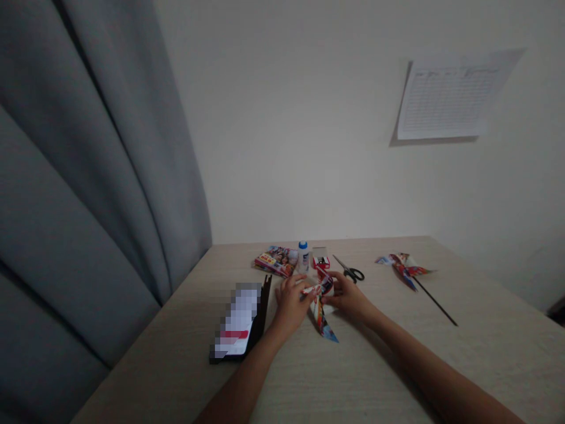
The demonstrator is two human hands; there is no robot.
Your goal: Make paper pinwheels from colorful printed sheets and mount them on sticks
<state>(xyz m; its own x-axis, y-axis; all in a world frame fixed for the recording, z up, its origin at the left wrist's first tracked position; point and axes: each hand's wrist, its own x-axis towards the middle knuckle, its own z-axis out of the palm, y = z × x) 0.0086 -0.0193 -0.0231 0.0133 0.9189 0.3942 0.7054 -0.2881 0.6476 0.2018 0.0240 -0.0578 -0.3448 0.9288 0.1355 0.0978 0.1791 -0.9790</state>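
Observation:
Between my two hands is a colourful paper pinwheel, its printed blades folded in toward the middle. From the left side, my left hand closes its fingers on one blade near the centre. On the opposite side my right hand grips the pinwheel's edge, thumb below and fingers above. A whitish sheet or part of the paper shows under the right fingers. Just beyond the hands stand a glue bottle with a blue cap and a small red-and-white box with something dark in it.
Scissors with black handles lie behind my right hand. Printed magazines or sheets are stacked at the back left. Dark sticks lie beside a phone-like screen, blurred out. A pinwheel on a black stick rests at the right.

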